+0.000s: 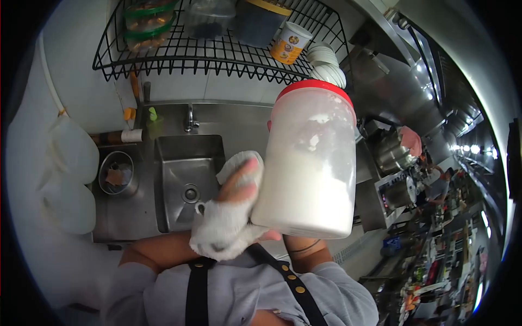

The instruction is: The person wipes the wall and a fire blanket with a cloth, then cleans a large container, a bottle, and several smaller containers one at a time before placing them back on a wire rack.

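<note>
A big translucent plastic jar (310, 163) with a red lid (318, 87) is held up in front of me, partly filled with white powder. My left hand (240, 187) is closed around a white cloth (223, 228) and presses it against the jar's left side near the bottom. Behind the jar, my right hand (269, 125) is mostly hidden; only a bit of finger shows below the lid, and its forearm rises from under the jar's base. The jar stands nearly upright, slightly tilted, with its lid on.
Beyond my hands is a steel sink (187, 163) with a tap (191, 118). A metal pot (116, 173) sits left of it. A black wire rack (217, 60) overhead holds tubs, an orange-white canister (291, 43) and stacked bowls (328, 73). Kitchen equipment lines the right.
</note>
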Tool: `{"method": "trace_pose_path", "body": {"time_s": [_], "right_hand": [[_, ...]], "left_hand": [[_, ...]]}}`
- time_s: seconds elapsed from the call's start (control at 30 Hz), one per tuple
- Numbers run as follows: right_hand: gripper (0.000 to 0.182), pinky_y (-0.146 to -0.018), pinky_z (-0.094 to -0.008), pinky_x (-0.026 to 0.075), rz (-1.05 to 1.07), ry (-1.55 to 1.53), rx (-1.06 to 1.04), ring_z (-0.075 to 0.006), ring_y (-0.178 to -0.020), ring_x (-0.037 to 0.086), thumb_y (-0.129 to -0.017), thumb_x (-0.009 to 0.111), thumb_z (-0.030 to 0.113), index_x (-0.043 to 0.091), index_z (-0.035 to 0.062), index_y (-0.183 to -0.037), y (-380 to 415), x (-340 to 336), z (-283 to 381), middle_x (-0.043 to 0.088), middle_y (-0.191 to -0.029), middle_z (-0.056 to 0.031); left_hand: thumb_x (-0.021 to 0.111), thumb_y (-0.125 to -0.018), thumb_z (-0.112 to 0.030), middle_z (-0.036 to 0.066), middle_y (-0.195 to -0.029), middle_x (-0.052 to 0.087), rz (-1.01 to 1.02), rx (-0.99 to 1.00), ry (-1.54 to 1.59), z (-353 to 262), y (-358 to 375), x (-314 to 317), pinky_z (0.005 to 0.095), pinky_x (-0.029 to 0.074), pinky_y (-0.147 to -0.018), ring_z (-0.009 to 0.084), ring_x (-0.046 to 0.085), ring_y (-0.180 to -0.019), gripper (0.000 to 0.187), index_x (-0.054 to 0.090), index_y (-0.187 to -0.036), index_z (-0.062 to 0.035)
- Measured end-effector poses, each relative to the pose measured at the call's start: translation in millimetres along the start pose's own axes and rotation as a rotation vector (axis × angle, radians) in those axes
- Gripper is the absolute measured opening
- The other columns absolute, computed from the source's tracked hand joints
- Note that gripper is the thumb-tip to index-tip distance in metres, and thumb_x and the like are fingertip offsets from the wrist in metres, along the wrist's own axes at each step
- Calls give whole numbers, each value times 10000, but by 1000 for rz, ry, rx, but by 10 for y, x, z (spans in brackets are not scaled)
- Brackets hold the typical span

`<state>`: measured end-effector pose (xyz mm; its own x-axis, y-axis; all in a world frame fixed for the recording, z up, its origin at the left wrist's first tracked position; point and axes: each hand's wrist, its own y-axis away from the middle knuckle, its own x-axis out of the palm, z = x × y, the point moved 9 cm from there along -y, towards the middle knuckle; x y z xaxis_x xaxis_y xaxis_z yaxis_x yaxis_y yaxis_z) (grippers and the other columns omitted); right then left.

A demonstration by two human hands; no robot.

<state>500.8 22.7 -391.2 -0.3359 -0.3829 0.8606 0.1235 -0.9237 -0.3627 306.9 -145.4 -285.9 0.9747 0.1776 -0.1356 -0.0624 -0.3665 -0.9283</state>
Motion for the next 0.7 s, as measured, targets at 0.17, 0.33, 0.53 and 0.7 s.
{"method": "trace_pose_path", "body": {"time_s": [0.17, 0.33, 0.53, 0.7], "right_hand": [[749, -1088, -450, 462, -84, 37, -100, -314, -1263, 587, -984, 449, 595, 511, -10, -1422, -61, -207, 157, 599, -1375, -203], [847, -1103, -460, 440, -47, 532, -189, -325, -1319, 539, -942, 455, 669, 462, 2, -1465, -312, 271, 395, 551, -1434, -205], [1073, -1188, -469, 353, 118, 545, 57, -307, -1412, 439, -856, 506, 842, 321, 44, -1549, -153, 812, -9, 421, -1555, -144], [1000, -1135, -483, 425, 44, 560, 134, -330, -1366, 487, -930, 422, 802, 276, 56, -1581, -72, 789, -257, 431, -1541, -193]], "left_hand": [[570, -864, -746, 124, -1578, 422, 88, -995, 1375, 863, 1537, 950, 503, 359, -1186, 297, 439, -1436, 994, 312, -1568, -93], [662, -829, -694, 75, -1555, 431, -224, -1055, 1683, 1023, 1434, 688, 447, 383, -1185, 240, 423, -1438, 1029, 289, -1578, -93], [867, -772, -505, 151, -1582, 346, -152, -575, 527, 1019, 699, -129, 445, 388, -1159, 299, 397, -1436, 996, 389, -1551, -108], [913, -637, -585, 248, -1578, 273, 94, -331, -12, 655, 338, -170, 503, 388, -1159, 443, 370, -1432, 1070, 471, -1506, -144]]}}
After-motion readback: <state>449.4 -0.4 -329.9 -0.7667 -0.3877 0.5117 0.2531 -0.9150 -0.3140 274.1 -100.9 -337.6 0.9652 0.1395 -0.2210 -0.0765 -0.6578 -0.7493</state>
